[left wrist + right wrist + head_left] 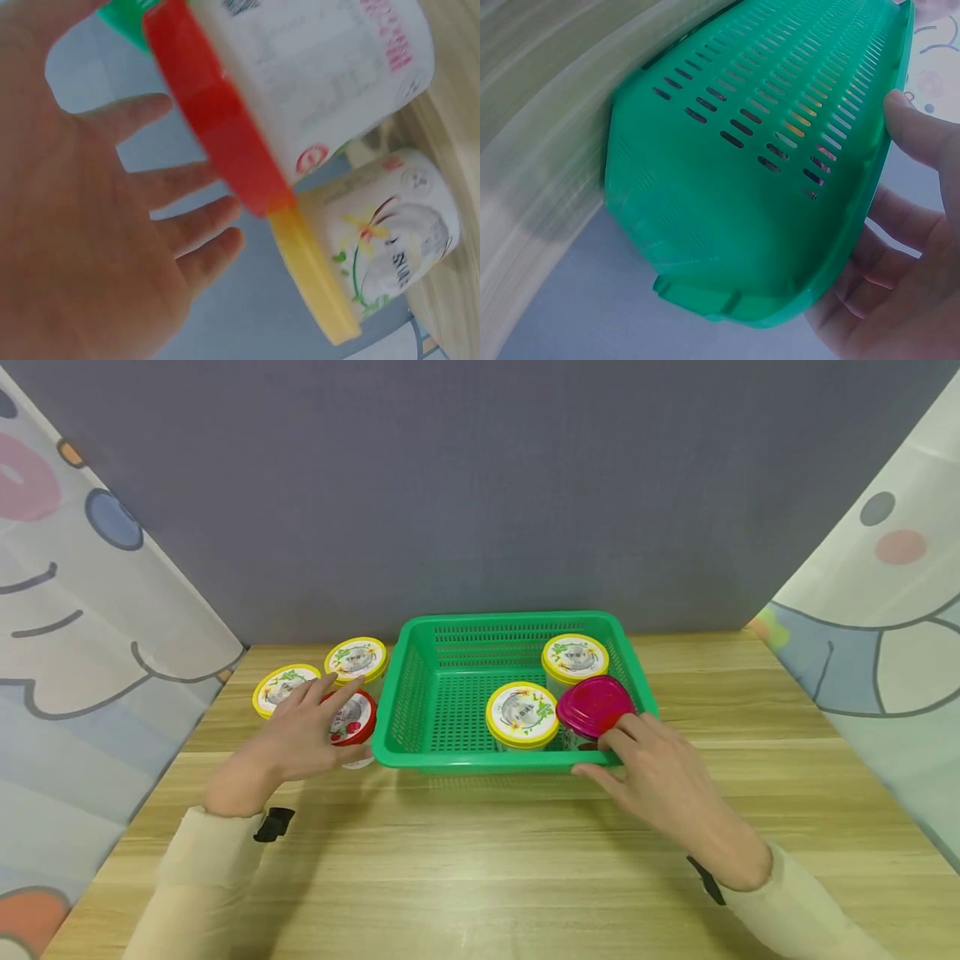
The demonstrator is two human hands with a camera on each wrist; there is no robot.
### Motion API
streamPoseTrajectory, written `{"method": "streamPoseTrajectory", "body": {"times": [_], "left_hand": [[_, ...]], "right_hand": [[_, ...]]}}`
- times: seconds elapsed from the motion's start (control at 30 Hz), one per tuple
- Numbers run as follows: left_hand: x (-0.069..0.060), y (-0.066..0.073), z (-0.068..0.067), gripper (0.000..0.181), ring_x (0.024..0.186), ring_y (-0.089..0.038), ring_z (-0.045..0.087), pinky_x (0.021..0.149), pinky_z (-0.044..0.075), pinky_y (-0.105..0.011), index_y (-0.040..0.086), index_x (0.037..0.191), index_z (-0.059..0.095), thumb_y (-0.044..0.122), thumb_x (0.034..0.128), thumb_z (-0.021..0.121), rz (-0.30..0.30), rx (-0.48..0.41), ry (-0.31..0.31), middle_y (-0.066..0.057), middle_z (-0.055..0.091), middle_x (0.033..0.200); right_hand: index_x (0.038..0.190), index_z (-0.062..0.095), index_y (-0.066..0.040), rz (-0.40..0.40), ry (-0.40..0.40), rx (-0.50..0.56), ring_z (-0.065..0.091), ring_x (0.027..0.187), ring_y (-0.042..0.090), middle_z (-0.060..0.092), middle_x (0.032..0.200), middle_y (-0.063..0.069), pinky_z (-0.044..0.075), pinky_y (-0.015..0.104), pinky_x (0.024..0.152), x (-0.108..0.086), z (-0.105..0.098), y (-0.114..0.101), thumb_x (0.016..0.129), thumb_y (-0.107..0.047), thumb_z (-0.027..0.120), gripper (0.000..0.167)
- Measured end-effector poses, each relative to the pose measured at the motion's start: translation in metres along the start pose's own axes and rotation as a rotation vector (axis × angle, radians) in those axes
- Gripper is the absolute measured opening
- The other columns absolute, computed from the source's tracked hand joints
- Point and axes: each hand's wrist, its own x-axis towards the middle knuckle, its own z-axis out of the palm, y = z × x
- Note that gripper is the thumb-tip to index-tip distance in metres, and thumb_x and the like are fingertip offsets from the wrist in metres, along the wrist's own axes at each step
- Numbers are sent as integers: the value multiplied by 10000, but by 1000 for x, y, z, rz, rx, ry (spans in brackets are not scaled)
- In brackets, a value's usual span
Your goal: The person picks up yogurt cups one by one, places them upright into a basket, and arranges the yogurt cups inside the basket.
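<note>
Showing glossy magenta lid (595,703) | red-lidded white tub (322,79) | green slotted basket (480,761)

Red-lidded tub (351,717), magenta-lidded tub (596,703), green basket (480,760).
Red-lidded tub: white printed body, lid on, upright just left of basket; left hand (300,739) spread over it, contact unclear. Magenta-lidded tub: lid on, slanted, inside near right corner; right hand (663,772) at lid edge, thumb outside rim. Basket: slotted walls, upright.
</note>
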Motion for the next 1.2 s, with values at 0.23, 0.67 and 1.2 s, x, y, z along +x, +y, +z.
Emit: {"method": "streamPoseTrajectory", "body": {"times": [0.23,0.67,1.2], "left_hand": [[8,3,10,761,1270,-504,372,1029,344,-676,176,1520,435,478,877,707,2,70,47,-230,391,1424],[19,-1,10,745,1164,-506,400,948,365,-663,170,1489,456,409,836,721,9,75,7,-313,426,1334],[25,-2,9,726,1081,-449,411,891,353,-610,182,1429,504,498,823,749,27,69,5,-274,453,1228]], "right_hand": [[754,645,-80,9,-26,-2,468,666,175,539,768,6,426,310,564,-1,0,1,969,-733,297,771],[756,649,-94,15,-30,4,478,671,166,540,770,-3,435,319,566,0,0,1,959,-738,306,757],[765,664,-93,14,-19,1,484,675,171,552,777,0,442,326,578,1,-1,1,959,-737,324,754]]}}
